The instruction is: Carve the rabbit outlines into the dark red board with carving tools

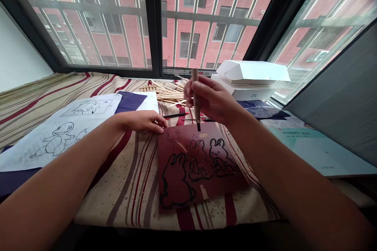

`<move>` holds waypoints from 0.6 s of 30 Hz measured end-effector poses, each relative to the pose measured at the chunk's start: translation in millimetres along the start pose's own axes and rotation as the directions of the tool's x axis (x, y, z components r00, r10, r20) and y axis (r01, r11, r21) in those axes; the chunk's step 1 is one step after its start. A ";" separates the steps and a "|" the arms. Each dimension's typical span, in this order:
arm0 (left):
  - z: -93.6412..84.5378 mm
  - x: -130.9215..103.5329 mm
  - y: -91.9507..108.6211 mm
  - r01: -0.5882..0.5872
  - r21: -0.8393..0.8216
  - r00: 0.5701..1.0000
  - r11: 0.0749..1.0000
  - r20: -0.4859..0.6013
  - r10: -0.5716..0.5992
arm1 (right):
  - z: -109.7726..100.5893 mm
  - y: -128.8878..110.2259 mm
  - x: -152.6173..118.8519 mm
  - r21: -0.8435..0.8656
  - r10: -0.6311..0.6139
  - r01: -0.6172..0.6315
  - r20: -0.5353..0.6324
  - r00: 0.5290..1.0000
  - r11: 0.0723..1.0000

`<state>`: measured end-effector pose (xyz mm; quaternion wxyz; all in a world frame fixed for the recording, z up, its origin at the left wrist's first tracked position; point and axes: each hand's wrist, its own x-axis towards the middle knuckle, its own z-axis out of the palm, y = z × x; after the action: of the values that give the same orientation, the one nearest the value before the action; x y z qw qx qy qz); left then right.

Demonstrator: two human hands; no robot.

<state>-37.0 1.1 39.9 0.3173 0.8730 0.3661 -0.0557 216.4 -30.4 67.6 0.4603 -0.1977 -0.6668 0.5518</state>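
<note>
A reddish-brown board (206, 184) lies flat on the striped cloth, with thick black rabbit outlines, a faint line sketch at its upper left and a few pale marks. My left hand (143, 120) is at the board's top left corner, its fingers curled and pressed on that corner. In my right hand (213, 96), a tan pen-like tool (196, 106) stands almost upright, gripped between thumb and fingers. Its dark tip is over the board's top edge; whether it touches the surface I cannot tell.
Line drawings on white paper (97, 125) lie at left over dark blue sheets (129, 101). Behind the board are thin wooden sticks (171, 92) and a red-and-black pen (176, 115). A white box (250, 82) and a pale green book (312, 149) occupy the right. Crumbs dot the cloth (123, 204).
</note>
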 end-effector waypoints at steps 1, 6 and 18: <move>0.4 1.0 0.5 -0.008 -0.002 1.000 1.000 0.005 0.008 | 7.9 3.6 2.1 0.045 0.010 -0.012 0.048 0.999 0.999; 15.2 10.7 5.2 0.075 0.088 0.989 0.993 -0.131 -0.063 | 37.4 21.4 5.4 0.272 0.100 -0.120 0.087 0.991 0.955; 52.8 25.2 23.1 0.361 0.423 0.882 0.831 -0.445 -0.157 | 57.5 45.5 3.5 0.245 0.100 -0.094 -0.013 0.995 0.965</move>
<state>4.0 -27.3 1.7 -0.0068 0.8584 0.5127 -0.0151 155.7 -45.3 29.1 0.4619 -0.1791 -0.5775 0.6489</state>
